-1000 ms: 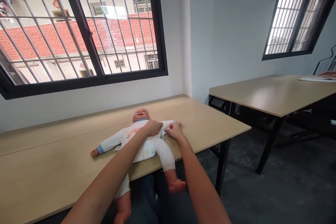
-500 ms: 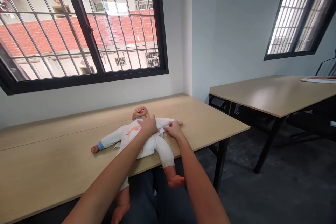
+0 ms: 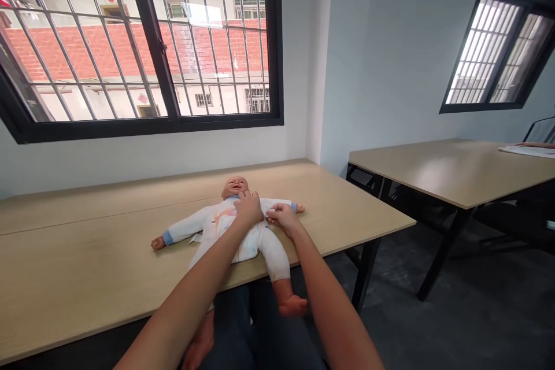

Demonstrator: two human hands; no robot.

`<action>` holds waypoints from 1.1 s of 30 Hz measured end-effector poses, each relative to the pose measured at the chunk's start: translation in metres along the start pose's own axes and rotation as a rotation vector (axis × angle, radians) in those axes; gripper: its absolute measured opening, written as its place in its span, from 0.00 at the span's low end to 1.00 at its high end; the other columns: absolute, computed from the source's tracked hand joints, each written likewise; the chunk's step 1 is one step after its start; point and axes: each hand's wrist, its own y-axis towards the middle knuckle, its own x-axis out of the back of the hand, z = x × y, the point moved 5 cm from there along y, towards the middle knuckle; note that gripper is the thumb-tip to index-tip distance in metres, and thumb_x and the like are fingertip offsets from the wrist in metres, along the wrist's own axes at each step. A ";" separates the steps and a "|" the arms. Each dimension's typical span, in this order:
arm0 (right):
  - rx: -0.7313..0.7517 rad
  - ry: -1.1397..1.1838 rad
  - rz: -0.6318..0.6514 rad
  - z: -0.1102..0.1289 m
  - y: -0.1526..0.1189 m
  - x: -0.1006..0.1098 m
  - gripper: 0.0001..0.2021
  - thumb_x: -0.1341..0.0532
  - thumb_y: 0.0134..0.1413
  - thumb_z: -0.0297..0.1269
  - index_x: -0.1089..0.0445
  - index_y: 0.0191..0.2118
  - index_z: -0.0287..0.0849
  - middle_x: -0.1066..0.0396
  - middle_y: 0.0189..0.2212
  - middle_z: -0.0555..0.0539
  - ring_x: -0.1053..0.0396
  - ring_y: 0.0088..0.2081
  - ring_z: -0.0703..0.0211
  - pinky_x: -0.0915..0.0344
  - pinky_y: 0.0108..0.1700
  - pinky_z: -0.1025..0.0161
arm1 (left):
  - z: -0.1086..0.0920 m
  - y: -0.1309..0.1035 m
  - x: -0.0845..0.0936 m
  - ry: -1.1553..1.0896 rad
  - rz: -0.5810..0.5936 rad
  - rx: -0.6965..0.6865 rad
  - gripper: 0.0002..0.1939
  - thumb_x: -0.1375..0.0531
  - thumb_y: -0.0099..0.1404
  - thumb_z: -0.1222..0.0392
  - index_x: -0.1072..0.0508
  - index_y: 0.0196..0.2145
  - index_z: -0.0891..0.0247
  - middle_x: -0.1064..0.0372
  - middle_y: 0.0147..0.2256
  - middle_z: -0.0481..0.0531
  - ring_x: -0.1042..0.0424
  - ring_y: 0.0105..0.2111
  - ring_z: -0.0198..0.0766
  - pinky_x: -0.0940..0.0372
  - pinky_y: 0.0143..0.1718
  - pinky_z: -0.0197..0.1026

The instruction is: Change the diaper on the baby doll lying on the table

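A baby doll (image 3: 274,254) in a white suit with blue cuffs lies on its back on the table, arms stretched out and legs over the near edge. A white diaper (image 3: 247,247) with a coloured print covers its belly. My left hand (image 3: 249,207) rests open on the doll's chest, fingers spread at the diaper's upper part. At the diaper's right side my right hand (image 3: 282,217) is closed in a pinch on a small white tab, mostly hidden by the fingers. Another white tab (image 3: 196,238) sticks out at the left side. My left forearm hides part of the doll.
The wooden table (image 3: 87,266) stands against the wall under a barred window (image 3: 173,121). A second table (image 3: 433,167) is to the right, with white cloth (image 3: 526,151) on it. A dark chair (image 3: 515,219) stands under that table.
My right hand has shifted slightly toward the doll's middle, covering more of the white tab. My left hand stays on the chest. The view has tilted a little.
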 end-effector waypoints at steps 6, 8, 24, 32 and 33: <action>-0.041 0.153 0.100 -0.002 -0.001 -0.014 0.17 0.28 0.34 0.37 0.32 0.31 0.38 0.30 0.23 0.50 0.35 0.24 0.67 0.42 0.28 0.69 | 0.008 0.003 0.001 -0.111 0.009 0.030 0.33 0.35 0.48 0.58 0.36 0.53 0.61 0.44 0.58 0.68 0.48 0.59 0.60 0.40 0.48 0.55; -0.050 0.183 0.103 -0.003 -0.001 -0.016 0.18 0.27 0.33 0.36 0.32 0.31 0.38 0.30 0.23 0.51 0.35 0.24 0.67 0.42 0.29 0.69 | 0.010 0.004 0.001 -0.149 0.024 0.042 0.32 0.34 0.48 0.58 0.34 0.52 0.60 0.42 0.57 0.67 0.47 0.58 0.61 0.39 0.47 0.54; -0.068 0.282 0.159 0.005 -0.002 -0.022 0.17 0.27 0.35 0.36 0.30 0.33 0.36 0.30 0.26 0.50 0.34 0.27 0.68 0.41 0.31 0.69 | 0.033 0.000 0.032 -0.460 0.210 -0.282 0.26 0.33 0.48 0.57 0.23 0.47 0.59 0.24 0.48 0.52 0.27 0.48 0.46 0.35 0.47 0.37; -0.017 0.250 0.178 0.007 -0.003 -0.028 0.15 0.28 0.37 0.36 0.28 0.32 0.36 0.30 0.26 0.50 0.38 0.25 0.70 0.44 0.29 0.69 | 0.030 0.003 0.019 -0.539 0.201 -0.282 0.27 0.33 0.45 0.62 0.23 0.46 0.61 0.24 0.46 0.54 0.26 0.47 0.47 0.35 0.46 0.38; -0.014 0.246 0.181 0.007 -0.003 -0.029 0.14 0.28 0.37 0.36 0.28 0.32 0.36 0.31 0.25 0.50 0.38 0.25 0.70 0.45 0.28 0.69 | 0.030 0.004 0.019 -0.551 0.204 -0.283 0.27 0.33 0.45 0.63 0.23 0.46 0.61 0.23 0.46 0.54 0.26 0.47 0.47 0.35 0.46 0.38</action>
